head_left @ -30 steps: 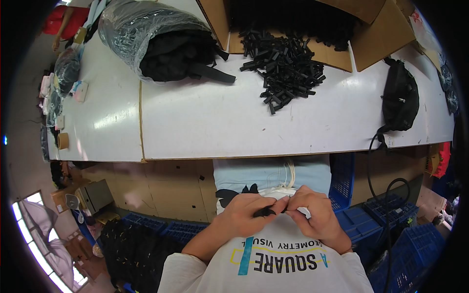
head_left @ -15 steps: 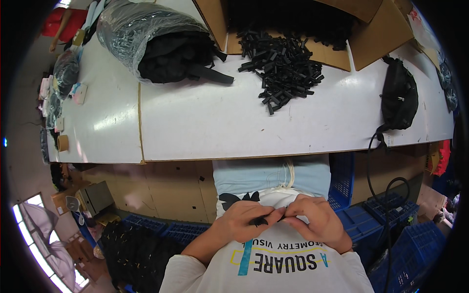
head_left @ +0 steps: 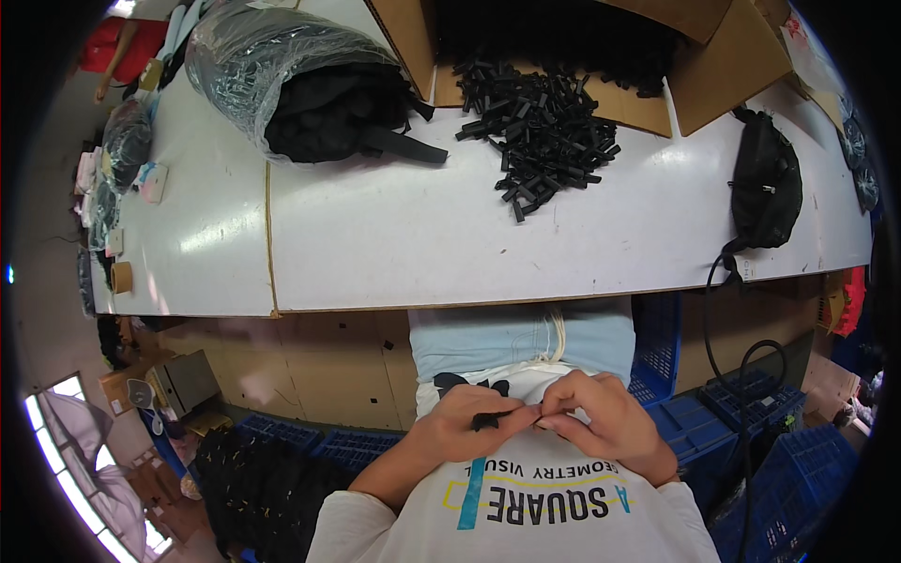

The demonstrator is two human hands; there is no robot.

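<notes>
My left hand [head_left: 465,427] is closed on a black fabric strip [head_left: 489,419], and a crumpled bit of it shows between the fingers. Beyond the knuckles, dark flaps of cloth [head_left: 452,382] stick out from behind the same hand. The fingers of my right hand [head_left: 605,418] are pinched, their tips touching the left fingertips in front of my chest. Whatever lies between those tips is too small or hidden to tell. Both hands are above my lap, on the near side of the white table [head_left: 394,239].
A heap of small black pieces [head_left: 540,141] spills from an open cardboard box [head_left: 727,70]. To its left lies a clear plastic bag [head_left: 239,70] of black fabric strips. A black waist pouch [head_left: 768,183] rests at right. Blue crates [head_left: 690,432] stand below the table.
Both hands stay close together at the same place. The black strip has shifted within my left fingers, and the dark bit between the meeting fingertips is now barely visible.
</notes>
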